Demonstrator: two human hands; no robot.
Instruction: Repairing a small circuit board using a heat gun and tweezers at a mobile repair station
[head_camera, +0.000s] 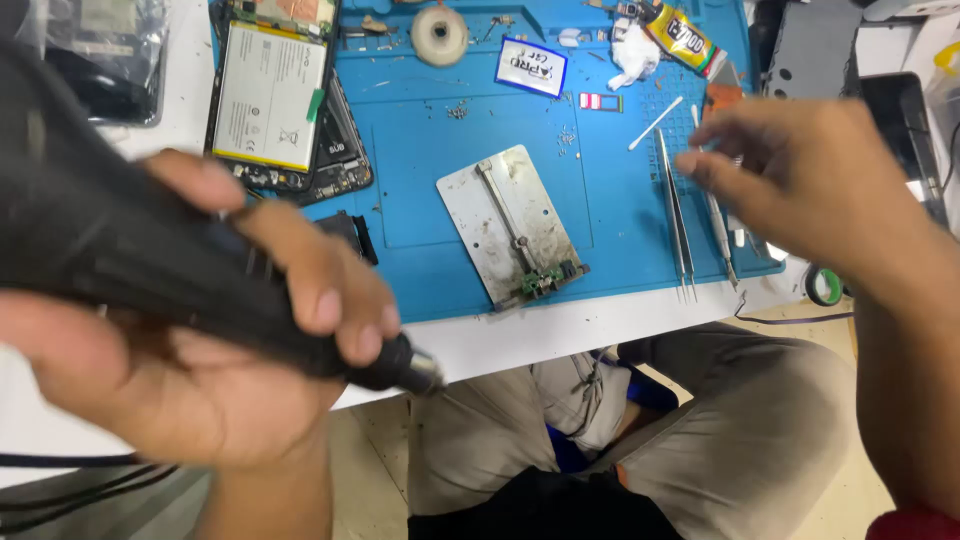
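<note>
My left hand (200, 340) grips a black rotary tool (150, 270) — fingers wrapped round its barrel, tip past the table edge. My right hand (800, 180) hovers loosely curled, holding nothing — fingertips (690, 162) just above the tweezers (678, 215) on the blue mat (420, 130).

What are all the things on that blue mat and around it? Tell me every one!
Work mat: one, blue, covering the white table.
Metal holder plate: one, silver and grimy, mid-mat, with a small green circuit board clamped at its near end.
Opened phone: one, black with a white battery, top left of the mat.
Tweezers: two or so, silver, right side of the mat.
Tape roll: one, cream, top of the mat.
Glue tube: one, yellow and black, top right.
Swab stick: one, white, right of centre.
Left hand: gripping a black handheld tool with a metal tip.
Right hand: over the tweezers, blurred.
</note>
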